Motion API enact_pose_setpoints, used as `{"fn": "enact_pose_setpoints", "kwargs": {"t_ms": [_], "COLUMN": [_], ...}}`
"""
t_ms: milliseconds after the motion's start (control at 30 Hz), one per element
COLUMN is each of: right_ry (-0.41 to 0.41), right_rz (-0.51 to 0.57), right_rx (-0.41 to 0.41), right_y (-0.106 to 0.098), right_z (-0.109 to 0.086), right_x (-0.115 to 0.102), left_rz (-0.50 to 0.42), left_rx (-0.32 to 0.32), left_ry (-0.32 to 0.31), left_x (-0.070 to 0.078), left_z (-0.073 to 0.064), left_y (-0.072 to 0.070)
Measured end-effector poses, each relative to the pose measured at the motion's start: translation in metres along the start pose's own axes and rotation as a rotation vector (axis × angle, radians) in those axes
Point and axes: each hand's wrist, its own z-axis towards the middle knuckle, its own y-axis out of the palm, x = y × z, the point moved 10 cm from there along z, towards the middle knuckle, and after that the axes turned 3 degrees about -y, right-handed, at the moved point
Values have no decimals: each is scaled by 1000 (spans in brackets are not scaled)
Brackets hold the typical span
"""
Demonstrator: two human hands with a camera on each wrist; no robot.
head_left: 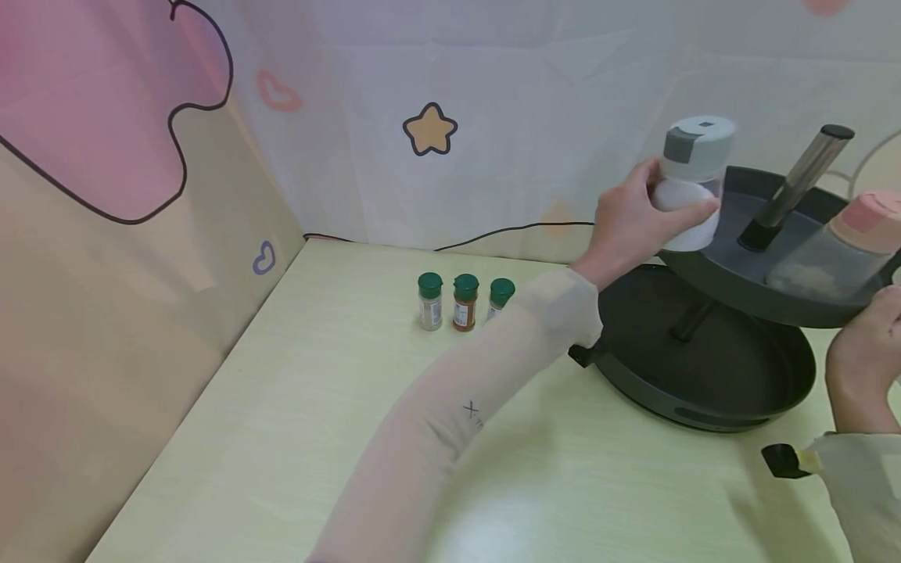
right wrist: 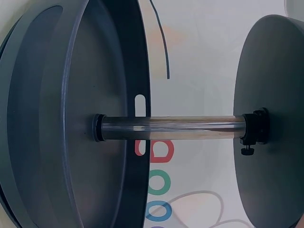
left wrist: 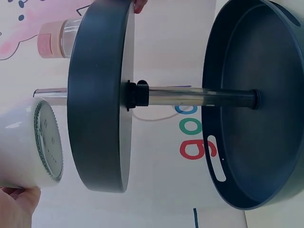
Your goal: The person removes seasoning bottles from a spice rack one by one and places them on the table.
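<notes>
My left hand [head_left: 637, 211] grips a seasoning jar [head_left: 700, 145] with a white lid and grey flap, raised above the left side of the upper tray. In the left wrist view the jar's ribbed round base [left wrist: 49, 141] shows. The two-tier dark grey rack has an upper tray [head_left: 732, 274] and a lower tray [head_left: 704, 367] on a metal pole [head_left: 802, 184]. At the right, my right hand [head_left: 869, 356] holds the upper tray's rim; some of its fingers are hidden. On that tray stands a clear jar with a pink lid [head_left: 869, 223].
Three small spice bottles with green caps, a pale one [head_left: 430, 303], a reddish one [head_left: 464, 305] and one partly behind my left sleeve [head_left: 500, 293], stand on the pale green table [head_left: 296, 407]. A printed cloth [head_left: 507, 141] hangs behind.
</notes>
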Motion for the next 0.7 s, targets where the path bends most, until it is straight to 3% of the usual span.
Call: {"fn": "enact_pose_setpoints", "kwargs": {"t_ms": [233,700], "right_ry": [21,-71], "right_rz": [8,-54], "right_rx": [15,15], "right_y": [-1,-1], "right_z": [-2,-4], "right_x": [1,-8], "left_rz": [-12,33], "left_rx": [1,32], "left_ry": [17,42], "left_x": [-8,-25], "left_z": [-3,-15], "left_y": [-9,-23]}}
